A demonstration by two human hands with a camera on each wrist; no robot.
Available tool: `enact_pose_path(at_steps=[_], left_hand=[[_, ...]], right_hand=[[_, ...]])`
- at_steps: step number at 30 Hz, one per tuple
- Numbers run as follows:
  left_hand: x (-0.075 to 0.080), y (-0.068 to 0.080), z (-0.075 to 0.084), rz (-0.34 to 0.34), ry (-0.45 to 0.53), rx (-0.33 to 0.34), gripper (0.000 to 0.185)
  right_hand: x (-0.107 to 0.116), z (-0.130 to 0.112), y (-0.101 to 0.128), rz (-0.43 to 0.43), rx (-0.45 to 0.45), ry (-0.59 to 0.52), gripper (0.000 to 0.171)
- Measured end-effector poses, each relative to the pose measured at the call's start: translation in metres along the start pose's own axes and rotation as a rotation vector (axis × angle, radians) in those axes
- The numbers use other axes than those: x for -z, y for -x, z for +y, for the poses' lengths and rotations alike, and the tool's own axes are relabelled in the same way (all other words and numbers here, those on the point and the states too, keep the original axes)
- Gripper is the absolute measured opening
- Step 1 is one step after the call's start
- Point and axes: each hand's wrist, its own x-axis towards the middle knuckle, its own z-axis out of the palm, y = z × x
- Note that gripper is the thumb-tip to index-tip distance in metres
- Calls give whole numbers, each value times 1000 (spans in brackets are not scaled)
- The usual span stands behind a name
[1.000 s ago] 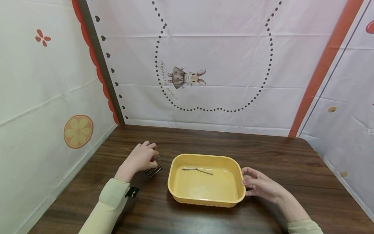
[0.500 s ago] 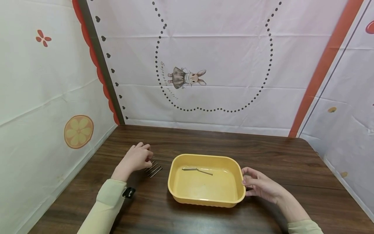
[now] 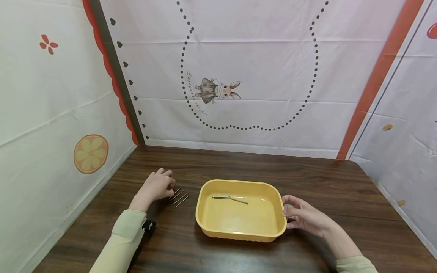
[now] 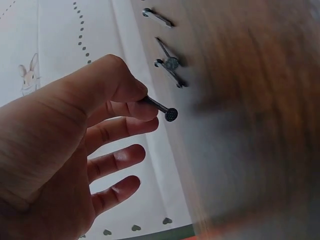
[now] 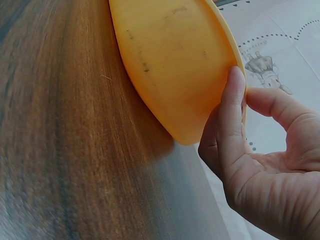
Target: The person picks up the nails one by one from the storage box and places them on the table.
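Observation:
My left hand (image 3: 156,186) is just left of several loose nails (image 3: 182,200) lying side by side on the table. In the left wrist view, thumb and forefinger pinch one nail (image 4: 161,107), its round head pointing away from the fingertips; the other fingers are spread. More nails (image 4: 170,62) lie beyond it. My right hand (image 3: 305,217) grips the right rim of a yellow plastic basin (image 3: 239,238), thumb over the rim and fingers against the outer wall (image 5: 175,65). A few nails (image 3: 239,201) lie on the basin's floor near its back.
The dark wood-grain table (image 3: 307,176) carries the basin at its middle. Behind it hangs a white printed cloth (image 3: 266,76), with similar cloth along the left and right sides. A black band (image 3: 148,226) is on the left wrist.
My left hand has shifted left and slightly toward me, uncovering more of the nails on the table. The right hand and the basin have stayed in place.

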Motion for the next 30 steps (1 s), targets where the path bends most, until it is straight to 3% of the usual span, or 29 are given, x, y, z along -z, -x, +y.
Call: enact_pose_path(at_steps=[12, 30], left_hand=[[-8, -1, -5, 40, 10, 13, 30], [-10, -3, -4, -3, -10, 32, 28]], right_hand=[[0, 0, 0, 0, -1, -4, 21], [0, 0, -1, 11, -4, 8, 20]])
